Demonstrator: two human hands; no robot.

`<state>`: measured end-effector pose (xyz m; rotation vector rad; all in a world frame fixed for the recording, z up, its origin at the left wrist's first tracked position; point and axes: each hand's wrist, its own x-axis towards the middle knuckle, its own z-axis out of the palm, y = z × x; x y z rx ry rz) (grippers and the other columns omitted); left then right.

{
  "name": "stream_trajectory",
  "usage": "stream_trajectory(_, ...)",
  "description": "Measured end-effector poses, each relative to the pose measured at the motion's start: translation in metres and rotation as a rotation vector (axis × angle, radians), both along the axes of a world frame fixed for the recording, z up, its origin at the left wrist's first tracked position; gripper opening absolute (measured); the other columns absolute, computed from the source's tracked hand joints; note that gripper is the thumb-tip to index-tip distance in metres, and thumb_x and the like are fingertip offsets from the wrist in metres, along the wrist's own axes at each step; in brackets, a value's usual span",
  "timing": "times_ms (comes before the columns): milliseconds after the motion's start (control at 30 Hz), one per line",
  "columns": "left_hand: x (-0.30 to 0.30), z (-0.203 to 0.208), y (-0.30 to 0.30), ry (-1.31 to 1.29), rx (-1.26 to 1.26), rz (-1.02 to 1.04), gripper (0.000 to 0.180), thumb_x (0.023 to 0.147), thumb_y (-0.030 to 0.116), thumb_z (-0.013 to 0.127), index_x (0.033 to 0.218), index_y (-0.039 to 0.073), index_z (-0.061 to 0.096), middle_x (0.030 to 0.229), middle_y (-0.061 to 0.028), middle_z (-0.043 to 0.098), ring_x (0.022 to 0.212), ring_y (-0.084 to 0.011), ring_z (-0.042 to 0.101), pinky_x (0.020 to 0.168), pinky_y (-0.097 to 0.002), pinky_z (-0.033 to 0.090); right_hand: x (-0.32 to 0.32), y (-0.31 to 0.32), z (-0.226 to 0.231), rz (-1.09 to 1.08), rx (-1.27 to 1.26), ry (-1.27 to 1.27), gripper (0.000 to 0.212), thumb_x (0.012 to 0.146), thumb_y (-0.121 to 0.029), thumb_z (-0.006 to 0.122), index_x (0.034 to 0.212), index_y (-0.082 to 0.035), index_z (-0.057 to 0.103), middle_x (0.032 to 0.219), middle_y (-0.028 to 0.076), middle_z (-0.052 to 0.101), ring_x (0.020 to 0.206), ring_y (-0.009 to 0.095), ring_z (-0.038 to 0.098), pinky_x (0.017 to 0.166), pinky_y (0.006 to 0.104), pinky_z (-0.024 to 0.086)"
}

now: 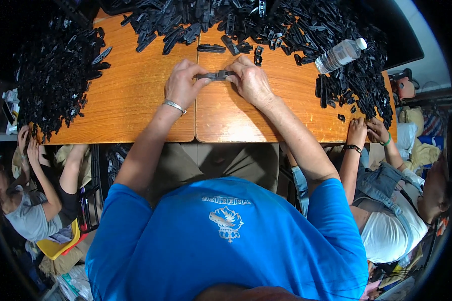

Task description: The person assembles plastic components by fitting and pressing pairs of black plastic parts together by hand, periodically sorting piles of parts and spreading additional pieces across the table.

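Over the wooden table, a long, narrow black plastic part (217, 76) lies level between my two hands. My left hand (182, 84) pinches its left end between thumb and fingers. At its other end, the fingers of my right hand (251, 84) are closed on the same part and cover its tip. Just beyond my hands, a similar black plastic strip (211, 48) rests on the table. A small black clip-like piece (258, 56) lies close to my right knuckles. What the part is for cannot be made out.
Heaps of black plastic parts (186, 20) cover the table's far side, with another pile (55, 75) at left. A clear bottle (341, 55) lies tilted on the right heap. Co-workers sit either side; one's hands (357, 133) are at the right table edge (306, 135).
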<state>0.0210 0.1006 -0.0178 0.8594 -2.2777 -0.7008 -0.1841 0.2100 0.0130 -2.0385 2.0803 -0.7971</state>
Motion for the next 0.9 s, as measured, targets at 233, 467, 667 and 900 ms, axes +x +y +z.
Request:
stream_trajectory(233, -0.006, 0.001, 0.001, 0.045, -0.077, -0.023, 0.019, 0.08, 0.008, 0.087, 0.095, 0.004, 0.076, 0.095, -0.0083, 0.065, 0.087, -0.0253, 0.066, 0.074, -0.0384, 0.053, -0.017, -0.014, -0.019, 0.125, -0.065, -0.026, 0.023, 0.087, -0.013, 0.083, 0.108, -0.005, 0.078, 0.1, 0.011, 0.069, 0.089, 0.034, 0.072, 0.076, 0.0426, 0.059)
stream_trajectory(467, 0.004, 0.001, -0.004, 0.015, 0.186, -0.024, 0.019, 0.083, 0.016, 0.085, 0.092, 0.006, 0.072, 0.095, -0.0102, 0.065, 0.086, -0.033, 0.067, 0.074, -0.0431, 0.053, 0.004, -0.027, -0.021, 0.212, -0.11, 0.019, 0.023, 0.085, -0.019, 0.084, 0.106, -0.009, 0.079, 0.097, 0.009, 0.071, 0.087, 0.032, 0.073, 0.074, 0.0426, 0.059)
stream_trajectory(667, 0.157, 0.07, -0.018, -0.593, 0.177, -0.205, 0.016, 0.087, 0.013, 0.08, 0.097, 0.003, 0.072, 0.084, -0.0085, 0.06, 0.08, -0.0258, 0.063, 0.072, -0.0386, 0.051, 0.01, -0.018, -0.009, 0.355, -0.083, -0.129, 0.02, 0.089, -0.027, 0.082, 0.096, -0.008, 0.08, 0.095, 0.012, 0.073, 0.088, 0.034, 0.073, 0.077, 0.0439, 0.06)
stream_trajectory(900, 0.134, 0.092, -0.024, -0.329, 0.049, 0.002, 0.022, 0.09, 0.008, 0.073, 0.112, 0.004, 0.074, 0.096, -0.0117, 0.068, 0.092, -0.0296, 0.068, 0.085, -0.0387, 0.055, -0.07, -0.048, -0.006, -0.201, -0.037, 0.238, 0.025, 0.087, -0.006, 0.078, 0.113, -0.005, 0.077, 0.112, 0.015, 0.069, 0.097, 0.037, 0.072, 0.081, 0.0477, 0.059)
